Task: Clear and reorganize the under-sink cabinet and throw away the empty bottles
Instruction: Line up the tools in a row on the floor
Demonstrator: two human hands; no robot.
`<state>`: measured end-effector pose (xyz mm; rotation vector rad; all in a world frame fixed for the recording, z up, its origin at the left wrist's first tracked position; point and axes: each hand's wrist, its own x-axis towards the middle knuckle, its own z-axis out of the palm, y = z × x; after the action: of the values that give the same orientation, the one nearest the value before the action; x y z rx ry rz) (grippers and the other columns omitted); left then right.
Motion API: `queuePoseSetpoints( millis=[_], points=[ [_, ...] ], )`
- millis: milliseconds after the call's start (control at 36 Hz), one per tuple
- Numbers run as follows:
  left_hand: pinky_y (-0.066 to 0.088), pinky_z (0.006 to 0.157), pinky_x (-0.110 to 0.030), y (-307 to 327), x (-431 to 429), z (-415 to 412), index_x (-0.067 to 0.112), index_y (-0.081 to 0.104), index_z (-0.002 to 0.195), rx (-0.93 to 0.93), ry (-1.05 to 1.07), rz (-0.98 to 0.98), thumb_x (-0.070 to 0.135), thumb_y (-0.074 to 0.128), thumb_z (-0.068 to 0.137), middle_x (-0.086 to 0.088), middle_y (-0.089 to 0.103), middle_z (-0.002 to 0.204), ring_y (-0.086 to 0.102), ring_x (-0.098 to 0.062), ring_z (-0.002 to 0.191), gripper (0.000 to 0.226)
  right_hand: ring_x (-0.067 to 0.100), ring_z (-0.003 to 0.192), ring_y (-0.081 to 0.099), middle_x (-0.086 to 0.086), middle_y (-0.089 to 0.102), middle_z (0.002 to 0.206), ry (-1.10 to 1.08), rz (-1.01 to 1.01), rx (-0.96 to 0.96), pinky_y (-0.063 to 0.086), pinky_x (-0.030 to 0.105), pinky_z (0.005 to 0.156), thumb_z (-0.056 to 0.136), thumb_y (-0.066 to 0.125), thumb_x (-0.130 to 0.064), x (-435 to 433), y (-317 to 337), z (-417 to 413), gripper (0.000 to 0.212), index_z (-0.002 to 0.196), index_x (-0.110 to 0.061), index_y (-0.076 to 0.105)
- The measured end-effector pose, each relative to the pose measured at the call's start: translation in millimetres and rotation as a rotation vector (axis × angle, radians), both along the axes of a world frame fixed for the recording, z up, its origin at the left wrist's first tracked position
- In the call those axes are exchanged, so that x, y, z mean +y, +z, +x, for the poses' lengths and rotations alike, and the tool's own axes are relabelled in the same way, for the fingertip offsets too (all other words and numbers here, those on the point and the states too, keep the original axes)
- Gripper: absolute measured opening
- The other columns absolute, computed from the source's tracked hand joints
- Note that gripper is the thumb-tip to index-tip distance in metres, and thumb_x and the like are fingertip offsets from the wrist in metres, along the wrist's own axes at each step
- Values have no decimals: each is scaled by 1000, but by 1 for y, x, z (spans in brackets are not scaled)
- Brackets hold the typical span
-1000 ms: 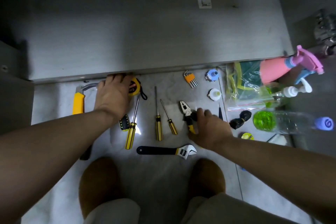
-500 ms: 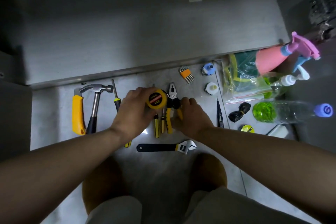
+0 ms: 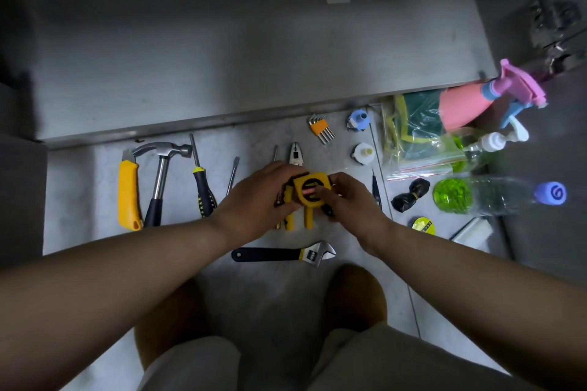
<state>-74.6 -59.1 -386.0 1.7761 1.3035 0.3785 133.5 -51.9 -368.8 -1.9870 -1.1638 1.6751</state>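
Both my hands meet over the floor in front of the steel cabinet floor [image 3: 254,57]. My left hand [image 3: 257,200] and my right hand [image 3: 349,200] together hold a yellow tape measure [image 3: 309,192] just above the yellow-handled pliers [image 3: 295,155] and small screwdrivers, which they partly hide. On the right lie a clear bottle [image 3: 495,195] with a blue cap and green base, a pink spray bottle [image 3: 467,105] and a clear pump bottle [image 3: 489,143].
Tools lie in a row on the tile: yellow utility knife [image 3: 128,194], hammer [image 3: 158,178], black-and-yellow screwdriver [image 3: 203,187], hex keys [image 3: 319,128], adjustable wrench [image 3: 282,254]. A zip bag [image 3: 413,143], black tie [image 3: 409,195], tape roll [image 3: 422,225] and two caps [image 3: 359,119] sit right. My slippers [image 3: 355,295] are below.
My left hand carried the tape measure from the cabinet edge rightward to the middle. My right hand left the pliers and joined it on the tape measure.
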Motion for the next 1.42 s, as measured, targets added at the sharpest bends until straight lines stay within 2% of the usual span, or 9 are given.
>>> queuePoseSetpoints(
  millis=[111,194,361,444,556,694,861,1222,1417],
  points=[
    [40,85,-12,-13,-7,-14,36,49,137,134,13,51,29,69,90,15,45,129,52,-3,109,51,32,95,67,11,68,104,-25,12,-233,56,50,86,99,57,-26,-1,-14,19,18,114,-17,58],
    [46,95,-24,-16,-7,-26,28,55,131,213,0,100,24,63,92,8,47,125,54,-11,110,41,37,99,67,14,67,110,-34,24,-307,55,55,88,97,56,-21,-1,-19,30,21,118,-15,55],
    [48,99,-43,-2,-13,-59,22,60,127,328,199,159,21,67,88,-1,51,127,55,-25,115,39,35,97,60,17,50,123,-9,155,-501,49,40,77,89,64,-15,-3,-15,33,36,120,-9,47],
    [46,97,-48,4,-19,-80,20,60,124,455,378,139,22,69,88,-9,53,125,52,-33,118,38,38,89,58,13,45,118,212,306,-588,44,40,70,87,65,-20,-10,-1,24,36,115,-11,45],
    [42,96,-55,3,-31,-109,13,53,127,639,644,42,27,72,85,-22,47,129,46,-44,120,49,24,86,65,0,61,98,679,374,-446,52,36,70,91,58,-31,-23,15,7,10,98,-24,58],
    [40,105,-58,-4,-47,-135,17,37,142,610,864,-176,39,71,87,-24,37,138,39,-46,129,69,15,112,62,-8,48,141,1110,236,-383,53,36,93,90,63,-40,-49,5,-8,49,137,-31,51],
    [42,102,-50,-9,-48,-140,21,44,137,608,798,-197,37,72,88,-22,40,133,39,-44,125,59,23,121,58,0,48,146,1326,277,-448,53,40,95,92,61,-41,-53,-5,-15,66,149,-27,31],
    [45,99,-32,-6,-32,-99,28,63,80,414,672,-136,35,82,79,-3,44,119,44,-25,113,20,12,98,64,-7,62,113,1259,333,-298,54,32,83,96,56,-39,-24,8,-28,26,118,-26,60],
    [50,90,-41,4,-13,-64,26,70,94,537,463,-253,48,73,85,-3,36,123,36,-27,119,25,9,97,64,-10,62,120,1181,319,-260,54,30,84,93,62,-33,-21,14,-27,33,126,-27,61]
  ],
)
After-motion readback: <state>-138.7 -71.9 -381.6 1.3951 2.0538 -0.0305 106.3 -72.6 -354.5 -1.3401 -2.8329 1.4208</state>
